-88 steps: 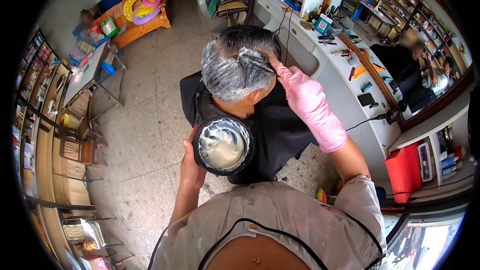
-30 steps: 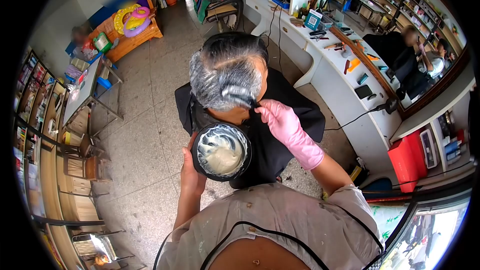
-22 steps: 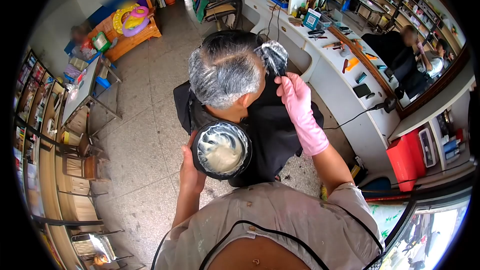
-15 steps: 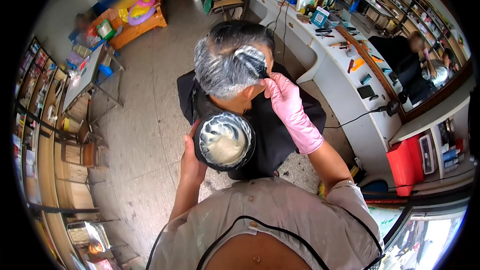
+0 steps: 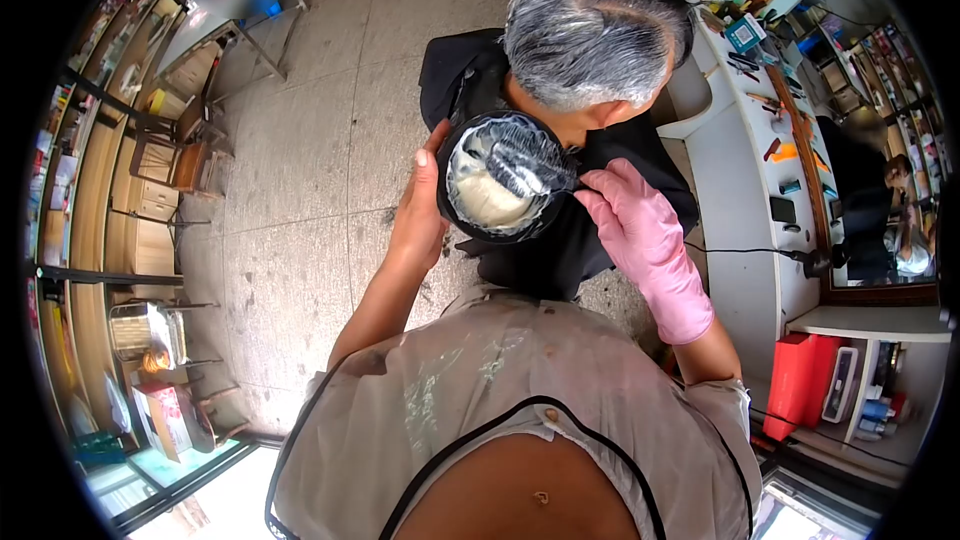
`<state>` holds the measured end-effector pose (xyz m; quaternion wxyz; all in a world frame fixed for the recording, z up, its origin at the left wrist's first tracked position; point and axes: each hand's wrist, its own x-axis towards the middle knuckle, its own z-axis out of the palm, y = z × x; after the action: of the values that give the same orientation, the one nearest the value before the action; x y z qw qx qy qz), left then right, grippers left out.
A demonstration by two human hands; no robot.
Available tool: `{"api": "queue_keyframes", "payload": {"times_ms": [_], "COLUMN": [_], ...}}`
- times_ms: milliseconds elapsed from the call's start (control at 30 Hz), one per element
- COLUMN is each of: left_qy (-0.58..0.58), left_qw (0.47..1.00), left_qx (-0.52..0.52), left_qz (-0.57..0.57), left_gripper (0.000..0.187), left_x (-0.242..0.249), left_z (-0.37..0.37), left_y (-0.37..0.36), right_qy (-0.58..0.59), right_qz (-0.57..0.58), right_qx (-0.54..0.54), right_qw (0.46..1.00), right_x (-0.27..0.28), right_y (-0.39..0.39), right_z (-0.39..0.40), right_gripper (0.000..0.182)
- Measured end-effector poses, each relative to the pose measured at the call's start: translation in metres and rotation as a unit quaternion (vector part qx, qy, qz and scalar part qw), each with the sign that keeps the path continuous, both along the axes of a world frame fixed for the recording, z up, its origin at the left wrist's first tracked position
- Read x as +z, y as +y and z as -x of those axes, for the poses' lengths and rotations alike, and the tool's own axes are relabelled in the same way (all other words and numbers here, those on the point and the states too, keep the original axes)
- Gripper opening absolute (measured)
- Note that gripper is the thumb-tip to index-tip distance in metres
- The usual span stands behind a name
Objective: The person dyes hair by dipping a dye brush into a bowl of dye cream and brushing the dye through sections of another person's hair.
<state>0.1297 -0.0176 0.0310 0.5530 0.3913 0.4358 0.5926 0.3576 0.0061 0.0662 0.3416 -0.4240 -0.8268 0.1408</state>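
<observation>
My bare left hand (image 5: 420, 208) grips a black bowl (image 5: 452, 208) of pale cream dye from its left side. In a pink glove, my right hand (image 5: 628, 218) holds a black tint brush (image 5: 530, 178) whose bristles lie in the cream inside the bowl. A seated person's grey, dye-coated hair (image 5: 590, 35) is just beyond the bowl, above a black cape (image 5: 570, 240) over the shoulders.
A white counter (image 5: 745, 180) with combs, tools and a cable runs along the right under a mirror (image 5: 880, 210). A red box (image 5: 795, 385) stands below it. Wooden shelves (image 5: 90, 200) and a chair (image 5: 185, 155) line the left. Speckled floor lies between.
The brush left the person's hair and came down into the bowl. My view swung so the head now sits at the upper right.
</observation>
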Motion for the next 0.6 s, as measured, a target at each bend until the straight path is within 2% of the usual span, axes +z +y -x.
{"api": "queue_keyframes", "payload": {"times_ms": [267, 400, 467, 500, 533, 567, 600], "left_qy": [0.055, 0.074, 0.075, 0.075, 0.036, -0.004, -0.032], "left_qw": [0.998, 0.996, 0.996, 0.996, 0.999, 1.000, 0.999], "left_qx": [0.022, 0.030, 0.042, 0.041, 0.032, 0.020, 0.009], "left_qz": [-0.028, -0.040, -0.033, -0.036, -0.020, -0.005, 0.002], "left_gripper": [0.074, 0.073, 0.073, 0.073, 0.073, 0.073, 0.072], "left_x": [-0.004, -0.007, -0.007, -0.004, -0.001, 0.003, 0.003], "left_z": [0.004, 0.006, 0.009, 0.009, 0.008, 0.006, 0.007], "left_y": [0.004, 0.005, 0.007, 0.007, 0.006, 0.006, 0.006], "right_qy": [-0.110, -0.094, -0.016, -0.016, 0.047, 0.111, 0.121], "right_qz": [-0.053, -0.031, 0.163, 0.160, 0.334, 0.494, 0.558], "right_qx": [0.046, 0.056, 0.098, 0.097, 0.115, 0.128, 0.141], "right_qw": [0.991, 0.993, 0.982, 0.982, 0.934, 0.853, 0.809], "right_x": [-0.013, -0.009, -0.007, -0.005, -0.003, 0.001, 0.007], "right_y": [-0.006, -0.006, 0.000, 0.004, 0.008, 0.011, 0.013], "right_z": [0.023, 0.027, 0.026, 0.025, 0.024, 0.021, 0.016], "right_gripper": [0.010, 0.009, 0.014, 0.014, 0.017, 0.021, 0.026]}}
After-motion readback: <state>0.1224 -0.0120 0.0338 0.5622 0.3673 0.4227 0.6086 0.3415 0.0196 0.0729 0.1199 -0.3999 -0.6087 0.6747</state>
